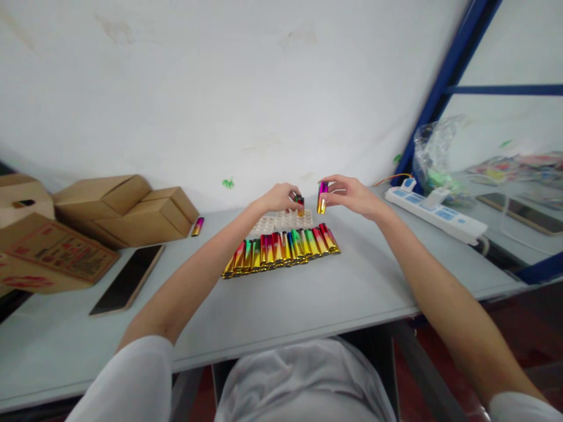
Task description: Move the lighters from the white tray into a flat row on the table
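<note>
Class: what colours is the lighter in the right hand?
Pink shading to gold, in the head view: lighter, right hand.

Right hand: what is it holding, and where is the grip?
The right hand holds a lighter upright, fingertips pinching its upper end.

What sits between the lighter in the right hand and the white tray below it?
Nothing visible: the metallic pink-and-gold lighter in the right hand hangs over the white honeycomb plastic tray; the left hand works beside it.
</note>
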`<state>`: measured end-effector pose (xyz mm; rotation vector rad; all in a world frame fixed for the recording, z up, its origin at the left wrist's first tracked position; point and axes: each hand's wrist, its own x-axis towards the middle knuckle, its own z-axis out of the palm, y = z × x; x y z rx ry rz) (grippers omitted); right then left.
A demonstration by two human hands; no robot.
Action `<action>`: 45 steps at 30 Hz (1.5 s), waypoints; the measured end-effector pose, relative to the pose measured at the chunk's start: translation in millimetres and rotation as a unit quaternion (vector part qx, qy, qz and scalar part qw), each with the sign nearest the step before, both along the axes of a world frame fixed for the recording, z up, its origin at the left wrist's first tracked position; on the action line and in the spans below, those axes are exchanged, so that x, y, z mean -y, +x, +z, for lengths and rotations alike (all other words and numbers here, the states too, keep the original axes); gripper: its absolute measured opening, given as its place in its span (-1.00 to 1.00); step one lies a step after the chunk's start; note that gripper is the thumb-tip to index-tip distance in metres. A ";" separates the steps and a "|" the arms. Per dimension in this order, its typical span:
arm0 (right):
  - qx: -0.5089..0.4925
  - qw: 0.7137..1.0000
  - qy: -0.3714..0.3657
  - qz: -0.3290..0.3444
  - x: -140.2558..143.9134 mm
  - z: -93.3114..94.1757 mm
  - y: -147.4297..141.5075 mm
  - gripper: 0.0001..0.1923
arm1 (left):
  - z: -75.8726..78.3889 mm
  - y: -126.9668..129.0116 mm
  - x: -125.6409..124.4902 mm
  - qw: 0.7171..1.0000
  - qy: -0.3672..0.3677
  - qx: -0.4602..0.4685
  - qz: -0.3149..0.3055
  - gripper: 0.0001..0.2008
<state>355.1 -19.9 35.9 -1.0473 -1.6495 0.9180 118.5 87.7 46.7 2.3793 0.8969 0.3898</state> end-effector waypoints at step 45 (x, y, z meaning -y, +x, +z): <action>0.008 0.978 -0.152 0.142 37.9 24.0 -28.0 -0.53 | 19.2 -82.9 129.9 0.863 -0.318 0.374 0.120 -0.63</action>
